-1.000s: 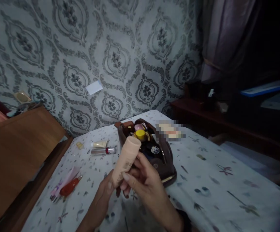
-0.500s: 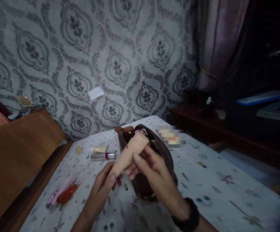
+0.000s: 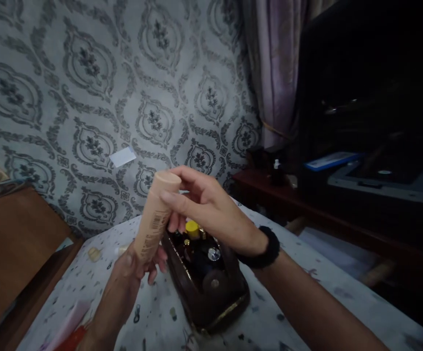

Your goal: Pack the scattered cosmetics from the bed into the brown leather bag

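A beige tube with dark print is tilted up in front of me, its cap end at the top. My left hand is wrapped round its lower end. Around the cap end, my right hand has its thumb in front and fingers behind; a black band circles that wrist. Below and behind the hands, a dark brown bag lies unzipped on the patterned cloth. Inside it show a yellow cap, a clear round item and other small dark things.
A small yellowish item lies on the cloth at the left. A red-orange object and a pink one are partly behind my left forearm. Wooden furniture stands left; a dark red shelf is right.
The tube has moved left and turned more upright, with its print now facing me. My right hand has risen to the cap end. The view has shifted right, and more of the bag's inside shows.
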### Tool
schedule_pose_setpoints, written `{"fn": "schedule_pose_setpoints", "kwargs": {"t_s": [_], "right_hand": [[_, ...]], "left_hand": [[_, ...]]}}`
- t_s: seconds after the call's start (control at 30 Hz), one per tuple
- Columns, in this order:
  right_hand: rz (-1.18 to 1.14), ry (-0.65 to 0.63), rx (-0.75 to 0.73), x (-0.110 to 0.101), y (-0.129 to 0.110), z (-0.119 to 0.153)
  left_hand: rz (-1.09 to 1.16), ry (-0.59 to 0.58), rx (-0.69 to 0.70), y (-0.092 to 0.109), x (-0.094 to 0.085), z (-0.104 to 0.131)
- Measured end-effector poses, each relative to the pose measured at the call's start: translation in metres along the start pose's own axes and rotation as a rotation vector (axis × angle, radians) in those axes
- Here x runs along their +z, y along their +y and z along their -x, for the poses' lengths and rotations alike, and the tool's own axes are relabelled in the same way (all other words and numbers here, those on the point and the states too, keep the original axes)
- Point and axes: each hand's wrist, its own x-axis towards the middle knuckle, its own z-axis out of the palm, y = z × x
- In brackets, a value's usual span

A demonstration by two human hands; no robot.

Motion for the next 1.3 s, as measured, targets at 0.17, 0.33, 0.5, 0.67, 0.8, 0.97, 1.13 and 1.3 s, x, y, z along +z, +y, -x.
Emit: {"fn": "schedule_pose_setpoints", "kwargs": {"t_s": [0.17, 0.33, 0.5, 0.67, 0.8, 0.97, 1.13, 1.3], "right_hand": [[-0.039, 0.002, -0.024, -0.015, 0.003, -0.001], [-0.107, 0.065, -0.016, -0.036, 0.022, -0.003], [-0.072, 0.173, -0.065, -0.049, 0.026, -0.007], [0.037, 0.32, -0.139, -0.055, 0.026, -0.007], [0.125, 0.421, -0.178, -0.056, 0.029, -0.009], [0.179, 0.48, -0.191, -0.055, 0.038, -0.014], [0.221, 0.515, -0.174, -0.056, 0.045, -0.016], [0.222, 0.523, -0.169, -0.056, 0.051, -0.019]], "left_hand": [[0.047, -0.033, -0.01, 0.005, 0.008, -0.006], [0.196, 0.007, -0.089, -0.002, 0.015, -0.011], [0.076, 0.196, -0.04, -0.012, 0.007, -0.03], [-0.392, 0.317, 0.047, -0.018, 0.0, -0.046], [-0.793, 0.141, 0.219, -0.021, 0.004, -0.049], [-1.091, -0.084, 0.272, -0.012, 0.009, -0.051], [-1.239, -0.199, 0.261, -0.001, 0.011, -0.058], [-1.292, -0.234, 0.243, -0.002, 0.013, -0.061]]}}
